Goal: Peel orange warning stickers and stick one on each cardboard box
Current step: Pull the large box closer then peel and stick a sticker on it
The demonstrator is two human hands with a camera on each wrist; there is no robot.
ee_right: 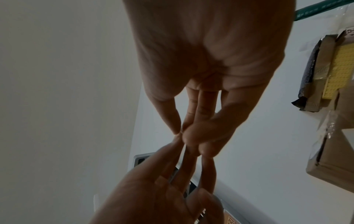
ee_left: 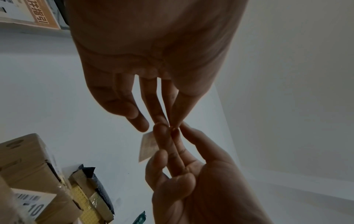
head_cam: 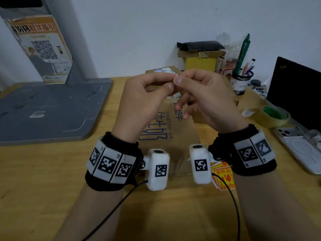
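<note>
- Both hands are raised above the wooden desk [head_cam: 52,171], fingertips meeting in front of the person. I judge this lift is meant to bring a sticker edge close to the eyes, where backing and film can be picked apart.
- The left hand [head_cam: 145,100] has thumb and forefinger closed together in a pinch; its other fingers hang loosely curled.
- The right hand [head_cam: 201,94] pinches at the same spot, with its lower fingers spread below.
- Between them is a small pale paper sheet [ee_left: 147,147], seen from the left wrist behind the right hand's fingers; its orange face is not visible from here, so calling it a sticker is my inference.
- The stack of orange warning stickers with red print [head_cam: 224,178] lies on the desk just beside the right wrist, within easy reach for the next one.
- The flat brown cardboard box with blue lettering [head_cam: 173,129] lies directly under the hands, a smaller brown labelled box [head_cam: 166,70] behind it.
</note>
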